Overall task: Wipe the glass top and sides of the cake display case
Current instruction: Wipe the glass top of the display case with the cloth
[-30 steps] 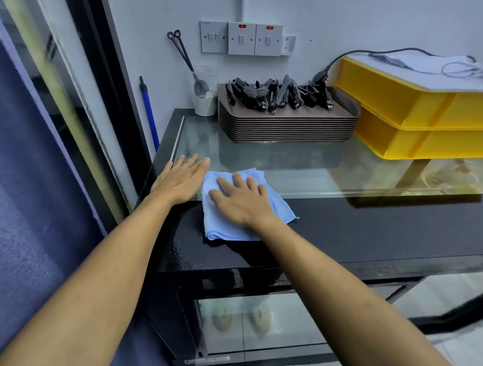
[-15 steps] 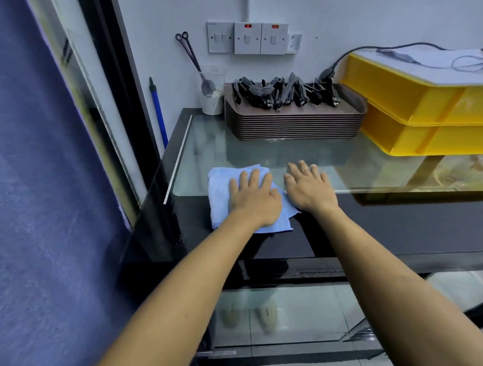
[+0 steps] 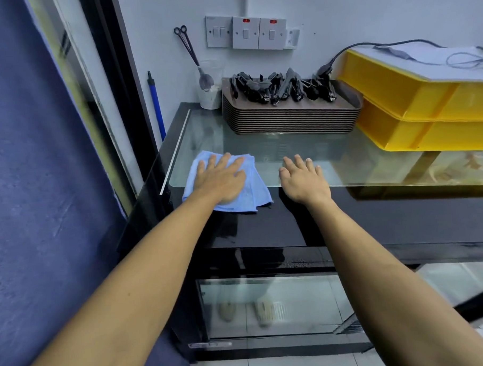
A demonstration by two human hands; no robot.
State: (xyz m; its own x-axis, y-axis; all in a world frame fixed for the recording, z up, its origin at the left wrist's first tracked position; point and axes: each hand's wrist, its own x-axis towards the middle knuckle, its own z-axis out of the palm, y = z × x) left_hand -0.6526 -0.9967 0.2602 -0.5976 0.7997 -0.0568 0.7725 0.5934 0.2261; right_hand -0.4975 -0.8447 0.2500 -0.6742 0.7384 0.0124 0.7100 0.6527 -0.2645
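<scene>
The cake display case has a glass top [image 3: 261, 151], a glossy black front band [image 3: 388, 220] and a glass front pane [image 3: 295, 305] below it. A folded light blue cloth [image 3: 258, 191] lies at the top's near left corner, half on the glass and half on the black band. My left hand [image 3: 221, 181] presses flat on the cloth with straight, spread fingers. My right hand [image 3: 304, 180] rests flat on the bare glass edge just to the right of the cloth, apart from it, holding nothing.
At the back of the glass top stands a stack of brown trays [image 3: 290, 119] with black tongs [image 3: 280, 88] piled on it. Two yellow crates [image 3: 425, 114] fill the right. A cup with a spoon [image 3: 210, 94] stands at the back left, a blue surface [image 3: 41, 191] close on the left.
The cloth passed from under my right hand to under my left hand. The cloth and left hand slid left to the corner, and my right hand moved right, off the cloth.
</scene>
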